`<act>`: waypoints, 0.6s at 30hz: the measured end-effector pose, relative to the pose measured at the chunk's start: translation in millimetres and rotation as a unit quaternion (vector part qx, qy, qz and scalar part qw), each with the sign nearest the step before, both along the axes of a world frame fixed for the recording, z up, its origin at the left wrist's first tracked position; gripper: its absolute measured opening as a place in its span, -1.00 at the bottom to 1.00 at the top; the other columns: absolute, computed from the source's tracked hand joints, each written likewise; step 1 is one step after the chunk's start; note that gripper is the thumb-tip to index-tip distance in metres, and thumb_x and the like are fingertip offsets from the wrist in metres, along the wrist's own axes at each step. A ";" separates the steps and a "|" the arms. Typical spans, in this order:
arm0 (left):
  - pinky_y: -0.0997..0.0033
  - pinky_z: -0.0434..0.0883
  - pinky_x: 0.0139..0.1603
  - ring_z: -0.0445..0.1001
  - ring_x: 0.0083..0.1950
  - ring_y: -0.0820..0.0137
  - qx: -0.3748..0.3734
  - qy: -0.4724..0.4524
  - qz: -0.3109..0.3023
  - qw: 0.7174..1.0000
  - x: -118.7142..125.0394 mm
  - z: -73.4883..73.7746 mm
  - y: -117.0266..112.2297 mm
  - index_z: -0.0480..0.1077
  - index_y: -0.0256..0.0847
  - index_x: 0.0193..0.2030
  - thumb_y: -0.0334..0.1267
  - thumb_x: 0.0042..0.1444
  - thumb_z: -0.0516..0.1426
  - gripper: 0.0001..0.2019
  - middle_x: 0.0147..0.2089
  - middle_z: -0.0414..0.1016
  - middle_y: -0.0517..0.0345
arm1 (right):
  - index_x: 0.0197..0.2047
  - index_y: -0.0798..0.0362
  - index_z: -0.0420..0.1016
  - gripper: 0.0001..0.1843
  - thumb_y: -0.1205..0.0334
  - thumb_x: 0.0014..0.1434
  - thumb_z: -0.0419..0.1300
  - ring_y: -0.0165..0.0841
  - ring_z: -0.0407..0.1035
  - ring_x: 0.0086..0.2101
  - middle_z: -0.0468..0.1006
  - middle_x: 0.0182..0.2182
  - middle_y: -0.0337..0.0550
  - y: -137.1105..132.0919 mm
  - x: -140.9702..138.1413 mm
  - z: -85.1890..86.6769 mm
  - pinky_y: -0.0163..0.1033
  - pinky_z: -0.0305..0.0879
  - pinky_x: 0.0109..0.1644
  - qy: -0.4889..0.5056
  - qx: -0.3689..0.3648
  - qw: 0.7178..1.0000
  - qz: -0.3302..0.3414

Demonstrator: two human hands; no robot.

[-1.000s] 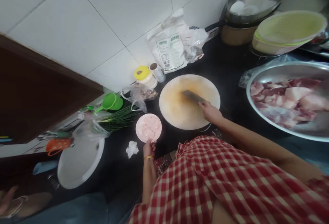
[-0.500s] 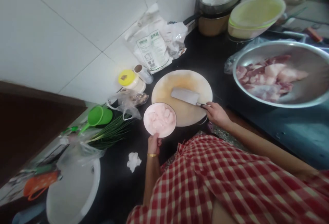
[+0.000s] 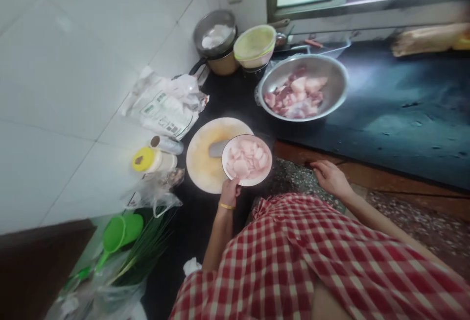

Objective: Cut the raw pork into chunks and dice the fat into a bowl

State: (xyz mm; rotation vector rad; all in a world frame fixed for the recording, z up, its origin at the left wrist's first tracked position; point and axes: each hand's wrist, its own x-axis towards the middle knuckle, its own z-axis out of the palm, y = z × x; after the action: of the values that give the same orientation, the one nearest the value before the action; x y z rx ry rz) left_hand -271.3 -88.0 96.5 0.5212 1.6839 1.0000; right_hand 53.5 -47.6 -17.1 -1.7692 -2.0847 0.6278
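Observation:
My left hand (image 3: pixel 230 191) grips the near rim of a small white plate (image 3: pixel 246 160) of pale pink sliced meat, held above the right part of a round chopping board (image 3: pixel 205 163). A cleaver (image 3: pixel 218 148) lies flat on the board, its handle hidden under the plate. My right hand (image 3: pixel 330 177) hangs over the counter's front edge, holding nothing, its fingers loosely curled and apart. A big steel basin (image 3: pixel 332 72) with raw meat chunks stands on the dark counter behind.
Against the tiled wall lie a white printed bag (image 3: pixel 161 107), a yellow-lidded jar (image 3: pixel 149 160) and a small roll (image 3: pixel 167 144). Green chives (image 3: pixel 147 249) and a green funnel (image 3: pixel 119 232) sit near left. A lidded pot (image 3: pixel 216 40) and green-rimmed bowl (image 3: pixel 255 45) stand at the back.
My left hand has lifted the plate of meat and carried it rightwards over the board. My right hand has let go of the cleaver and drawn back to the counter's edge. The view turned right.

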 end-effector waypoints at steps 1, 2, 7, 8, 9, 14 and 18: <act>0.61 -0.15 -0.71 0.02 -0.69 0.64 -0.001 0.005 -0.021 1.000 13.2 0.7 7.3 0.20 -0.30 -0.53 -0.10 -0.28 0.17 -0.69 -0.66 0.24 0.20 | -0.09 0.02 0.43 -0.52 0.00 0.16 -0.18 -0.70 0.18 -0.09 0.33 -0.10 -0.28 -4.6 11.1 -0.7 -0.50 0.15 0.08 0.006 -0.005 1.000 -0.015; 0.62 -0.15 -0.71 0.03 -0.69 0.64 -0.004 0.009 -0.040 0.999 27.6 1.0 14.5 0.21 -0.29 -0.53 -0.10 -0.29 0.17 -0.69 -0.66 0.22 0.22 | -0.09 0.03 0.43 -0.51 0.00 0.16 -0.19 -0.71 0.18 -0.10 0.33 -0.10 -0.27 -9.7 23.7 -1.8 -0.50 0.15 0.08 0.012 -0.006 0.999 -0.030; 0.63 -0.15 -0.72 0.02 -0.70 0.65 -0.039 0.000 -0.108 0.993 118.2 -3.4 48.0 0.17 -0.28 -0.57 -0.15 -0.36 0.17 -0.71 -0.69 0.12 0.31 | -0.09 0.03 0.44 -0.51 0.04 0.17 -0.21 -0.74 0.19 -0.14 0.35 -0.14 -0.25 -40.9 107.1 -15.6 -0.57 0.15 0.01 0.023 -0.036 0.993 -0.107; 0.63 -0.15 -0.71 0.03 -0.69 0.65 -0.043 -0.003 -0.125 0.991 138.2 -5.3 53.9 0.18 -0.28 -0.57 -0.15 -0.37 0.17 -0.71 -0.69 0.14 0.30 | -0.09 0.03 0.44 -0.51 0.04 0.17 -0.22 -0.75 0.19 -0.15 0.35 -0.14 -0.25 -47.8 126.0 -19.5 -0.58 0.15 -0.01 0.022 -0.042 0.991 -0.127; 0.63 -0.15 -0.71 0.02 -0.69 0.65 -0.046 -0.004 -0.147 0.988 157.8 -7.3 59.6 0.19 -0.28 -0.57 -0.14 -0.37 0.16 -0.71 -0.68 0.17 0.28 | -0.09 0.04 0.44 -0.50 0.03 0.18 -0.23 -0.76 0.18 -0.17 0.35 -0.14 -0.24 -55.0 144.5 -23.2 -0.59 0.15 -0.03 0.021 -0.046 0.987 -0.149; 0.59 -0.16 -0.70 0.01 -0.70 0.64 -0.048 0.003 -0.269 0.962 240.3 -16.6 84.5 0.19 -0.29 -0.61 -0.14 -0.35 0.13 -0.74 -0.68 0.24 0.18 | -0.06 -0.02 0.42 -0.48 -0.02 0.17 -0.25 -0.75 0.21 -0.16 0.35 -0.12 -0.28 -93.0 214.6 -37.1 -0.59 0.17 0.00 0.027 -0.085 0.959 -0.268; 0.59 -0.18 -0.68 0.01 -0.69 0.65 -0.063 -0.007 -0.340 0.938 288.8 -19.9 102.5 0.22 -0.30 -0.60 -0.17 -0.33 0.10 -0.78 -0.66 0.30 0.12 | -0.07 0.01 0.43 -0.46 -0.03 0.13 -0.23 -0.73 0.26 -0.13 0.34 -0.09 -0.29 -128.5 235.4 -47.4 -0.59 0.22 0.02 0.052 -0.078 0.937 -0.337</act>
State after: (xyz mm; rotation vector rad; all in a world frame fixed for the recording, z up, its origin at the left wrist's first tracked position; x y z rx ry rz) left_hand 17.5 14.5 76.5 0.9248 1.3811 0.3849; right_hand 288.9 -176.1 -64.6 -2.2966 -1.2461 0.6621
